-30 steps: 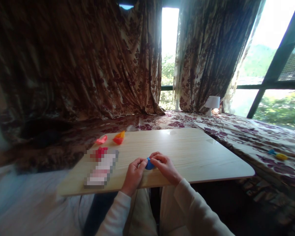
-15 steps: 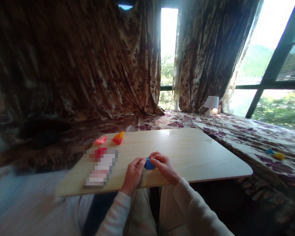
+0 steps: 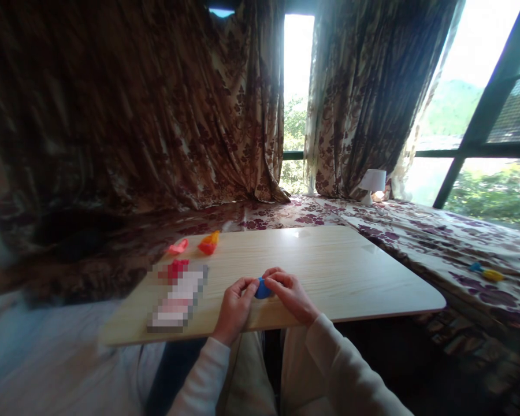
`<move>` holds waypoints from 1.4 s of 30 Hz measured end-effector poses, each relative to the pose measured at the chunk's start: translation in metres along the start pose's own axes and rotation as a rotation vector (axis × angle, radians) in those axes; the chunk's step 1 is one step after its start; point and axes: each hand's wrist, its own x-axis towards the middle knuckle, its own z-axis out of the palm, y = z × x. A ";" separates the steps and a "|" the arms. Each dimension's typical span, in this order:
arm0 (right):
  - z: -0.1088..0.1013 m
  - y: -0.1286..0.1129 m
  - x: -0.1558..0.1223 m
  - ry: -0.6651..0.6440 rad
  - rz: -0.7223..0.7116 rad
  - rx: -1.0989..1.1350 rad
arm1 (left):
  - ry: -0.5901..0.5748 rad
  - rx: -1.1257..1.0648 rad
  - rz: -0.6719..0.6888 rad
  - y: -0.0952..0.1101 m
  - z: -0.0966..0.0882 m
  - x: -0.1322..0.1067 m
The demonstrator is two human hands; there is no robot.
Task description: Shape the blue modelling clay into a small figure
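Between my two hands, above the near half of the table (image 3: 329,271), is a small blue piece (image 3: 263,288) with a rounded lower edge; its material is unclear. On its left side, my left hand (image 3: 237,303) pinches it between thumb and fingers. My right hand (image 3: 289,292) grips the opposite side, its fingers curled over the top edge. The fingertips hide both ends of the piece.
Toward the table's left edge lie a pinkish-red piece (image 3: 178,247), a red piece with an orange-yellow top (image 3: 208,243) and a crimson piece (image 3: 177,268). A blurred-out flat object (image 3: 177,300) is nearer. A white lamp (image 3: 373,180) stands beyond.
The blue piece looks slightly narrower between my fingers, with my thumbs a little closer together. Everything else stays where it was.
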 end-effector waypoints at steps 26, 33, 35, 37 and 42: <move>0.000 -0.002 -0.001 -0.011 -0.010 -0.017 | 0.091 -0.047 -0.041 -0.002 0.000 0.001; 0.000 0.000 -0.001 -0.011 -0.004 -0.015 | 0.018 -0.034 -0.043 -0.002 0.001 0.001; 0.000 -0.001 -0.001 -0.025 -0.007 -0.029 | 0.042 -0.048 -0.050 -0.001 0.001 0.000; 0.000 -0.002 -0.001 -0.034 -0.007 -0.039 | 0.060 -0.070 -0.060 0.000 0.001 0.000; 0.000 -0.001 -0.001 -0.007 -0.007 -0.018 | 0.009 -0.061 -0.061 0.000 0.001 0.001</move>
